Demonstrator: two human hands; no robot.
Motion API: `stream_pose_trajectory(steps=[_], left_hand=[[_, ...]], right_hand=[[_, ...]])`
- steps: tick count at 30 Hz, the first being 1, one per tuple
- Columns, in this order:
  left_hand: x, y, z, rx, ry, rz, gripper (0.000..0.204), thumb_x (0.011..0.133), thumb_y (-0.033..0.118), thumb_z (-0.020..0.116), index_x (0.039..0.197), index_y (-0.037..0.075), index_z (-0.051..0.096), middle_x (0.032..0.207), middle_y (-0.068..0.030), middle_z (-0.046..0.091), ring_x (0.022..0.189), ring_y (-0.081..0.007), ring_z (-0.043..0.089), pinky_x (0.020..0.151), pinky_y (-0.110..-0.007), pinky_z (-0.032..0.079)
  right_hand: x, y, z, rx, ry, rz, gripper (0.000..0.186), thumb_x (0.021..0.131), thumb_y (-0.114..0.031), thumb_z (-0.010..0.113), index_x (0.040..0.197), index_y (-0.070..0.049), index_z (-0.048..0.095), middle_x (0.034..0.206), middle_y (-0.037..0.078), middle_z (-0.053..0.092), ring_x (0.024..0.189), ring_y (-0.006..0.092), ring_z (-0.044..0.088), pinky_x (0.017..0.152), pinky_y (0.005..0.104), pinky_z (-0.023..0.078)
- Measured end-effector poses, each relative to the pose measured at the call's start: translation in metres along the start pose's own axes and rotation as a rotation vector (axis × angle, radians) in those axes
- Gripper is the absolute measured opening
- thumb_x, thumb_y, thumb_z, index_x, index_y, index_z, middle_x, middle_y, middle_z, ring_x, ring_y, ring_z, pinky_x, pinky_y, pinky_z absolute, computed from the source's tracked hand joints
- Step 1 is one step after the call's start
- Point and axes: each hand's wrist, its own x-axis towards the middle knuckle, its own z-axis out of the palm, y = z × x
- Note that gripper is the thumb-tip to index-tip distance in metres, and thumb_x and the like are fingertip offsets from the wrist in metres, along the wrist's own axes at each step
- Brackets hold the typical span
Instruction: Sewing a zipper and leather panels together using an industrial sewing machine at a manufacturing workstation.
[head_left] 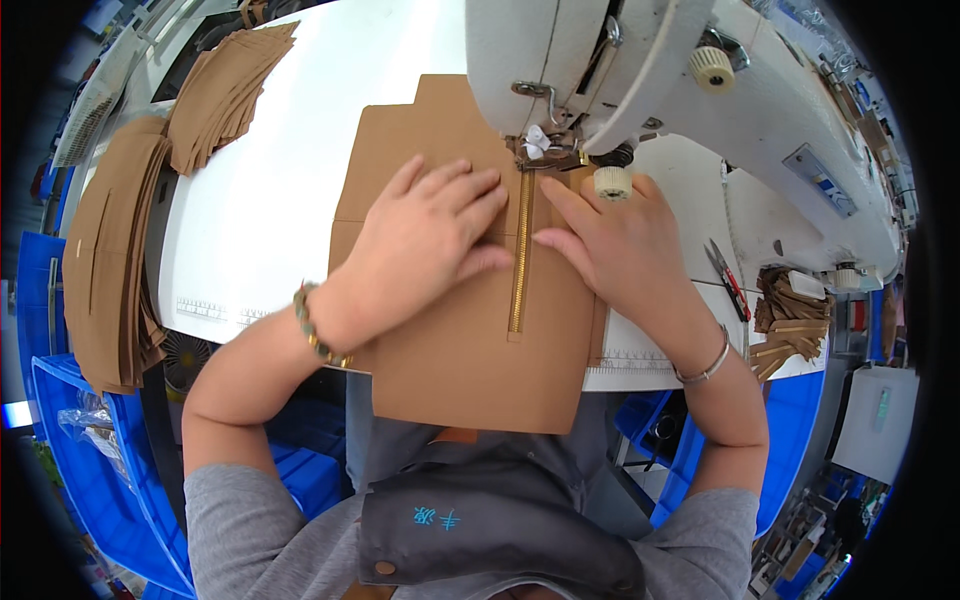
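Note:
A brown flat panel [470, 370], fabric or leather, lies under the sewing machine [600, 70] and hangs over the table's near edge. Down its slot runs a gold-toothed zipper [521, 250], its far end beneath the presser foot [530, 160]. My left hand [425, 235] rests flat on the panel left of the zipper, fingers stretched out. On the zipper's other side my right hand [620, 230] presses the panel, thumb and index finger extended toward the zipper; its other fingers are partly hidden behind a machine knob.
Stacks of brown panels [110, 250] and smaller brown pieces [225, 95] lie at the left. Red-handled scissors [730, 285] and a bundle of brown zippers [790, 320] are on the right of the white table [250, 220]. Blue bins [100, 450] stand below.

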Motion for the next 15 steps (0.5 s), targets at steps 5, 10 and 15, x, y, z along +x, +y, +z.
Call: stream_pose_trajectory(steps=[5, 10, 15], left_hand=[[-0.064, 0.068, -0.029, -0.173, -0.25, 0.038, 0.102, 0.067, 0.059, 0.081, 0.144, -0.004, 0.058, 0.153, -0.0184, 0.058, 0.142, -0.035, 0.054, 0.117, -0.055, 0.042], [-0.068, 0.073, -0.023, -0.065, -0.163, 0.03, 0.075, 0.079, 0.032, 0.078, 0.144, -0.001, 0.059, 0.153, -0.0181, 0.058, 0.14, -0.0354, 0.056, 0.117, -0.051, 0.044], [-0.05, 0.034, -0.042, -0.783, -0.191, -0.287, 0.026, 0.102, 0.016, 0.058, 0.106, -0.008, 0.066, 0.096, -0.0221, 0.063, 0.088, -0.0381, 0.061, 0.08, -0.044, 0.049]], right_hand=[[-0.036, -0.01, -0.037, 0.281, -0.009, 0.07, 0.028, 0.087, -0.029, 0.08, 0.104, -0.009, 0.072, 0.084, 0.008, 0.064, 0.081, 0.027, 0.065, 0.075, 0.0409, 0.051], [-0.072, -0.023, -0.044, 0.481, 0.033, 0.187, 0.016, 0.084, -0.013, 0.081, 0.095, -0.006, 0.071, 0.09, 0.009, 0.068, 0.081, 0.029, 0.066, 0.07, 0.0391, 0.053], [-0.086, -0.048, -0.031, 0.533, 0.224, 0.182, 0.016, 0.08, -0.003, 0.082, 0.091, -0.005, 0.07, 0.09, 0.009, 0.07, 0.08, 0.0288, 0.067, 0.068, 0.0375, 0.054]])
